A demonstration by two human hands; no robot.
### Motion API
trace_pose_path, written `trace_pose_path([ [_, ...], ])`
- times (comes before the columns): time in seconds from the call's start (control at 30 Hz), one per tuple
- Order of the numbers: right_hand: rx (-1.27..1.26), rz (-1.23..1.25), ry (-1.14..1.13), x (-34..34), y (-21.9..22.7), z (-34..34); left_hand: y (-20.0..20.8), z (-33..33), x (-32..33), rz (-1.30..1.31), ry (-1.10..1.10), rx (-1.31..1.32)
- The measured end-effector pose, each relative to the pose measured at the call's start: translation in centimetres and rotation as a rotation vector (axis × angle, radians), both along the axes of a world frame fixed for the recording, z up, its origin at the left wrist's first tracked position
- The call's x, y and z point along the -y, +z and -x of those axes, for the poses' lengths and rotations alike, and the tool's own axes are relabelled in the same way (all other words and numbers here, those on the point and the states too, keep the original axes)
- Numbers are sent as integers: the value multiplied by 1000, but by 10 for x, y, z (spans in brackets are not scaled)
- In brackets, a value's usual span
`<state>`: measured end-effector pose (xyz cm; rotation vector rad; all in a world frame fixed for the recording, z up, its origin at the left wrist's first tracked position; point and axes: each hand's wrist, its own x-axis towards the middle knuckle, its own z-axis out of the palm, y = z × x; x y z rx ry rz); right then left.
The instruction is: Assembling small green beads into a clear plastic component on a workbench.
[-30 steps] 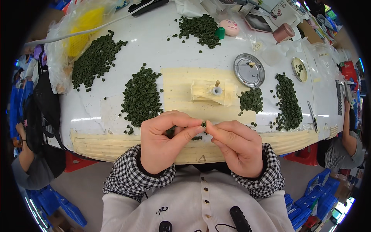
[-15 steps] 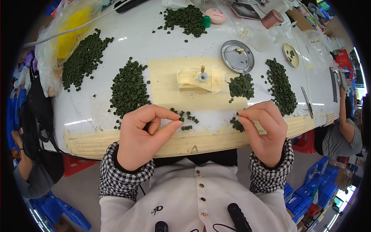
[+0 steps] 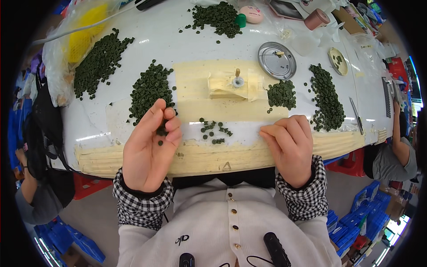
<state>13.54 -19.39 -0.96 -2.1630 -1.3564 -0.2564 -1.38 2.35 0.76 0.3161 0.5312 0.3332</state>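
My left hand (image 3: 151, 151) is turned palm up and half curled, at the near edge of a large heap of small dark green button-like discs (image 3: 151, 89). A green disc (image 3: 160, 143) shows against its palm, and more dark green shows between thumb and fingers. My right hand (image 3: 291, 144) has thumb and fingertips pinched together, low over the table's near side; what they hold, if anything, is hidden. Between the hands lie several loose discs (image 3: 211, 133), with a short stacked row of them (image 3: 218, 141) nearest me.
A taped block (image 3: 222, 89) with an upright wooden-tipped pin stands mid-table beside a small disc heap (image 3: 281, 94). Other heaps lie far left (image 3: 100, 62), at the back (image 3: 218, 20) and right (image 3: 327, 98). A round metal tray (image 3: 289, 73), a dish (image 3: 338, 61) and a knife (image 3: 356, 115) are rightward.
My left hand has drawn back leftward and turned from a pinch to palm up. My right hand has moved left, still pinched. The discs seen by its fingertips earlier no longer show.
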Motion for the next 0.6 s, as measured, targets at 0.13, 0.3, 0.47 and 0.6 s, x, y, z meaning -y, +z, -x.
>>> trace_pose_path([
  [0.13,71,35,-14,2,6,1,-7,10,8,18,-75,137],
  [0.3,159,79,-6,5,6,3,2,4,11,41,-53,0],
  [0.47,53,33,-16,0,5,5,3,0,18,7,-171,-46],
  [0.6,-77,-110,45,-4,7,6,-15,4,19,66,-339,308],
])
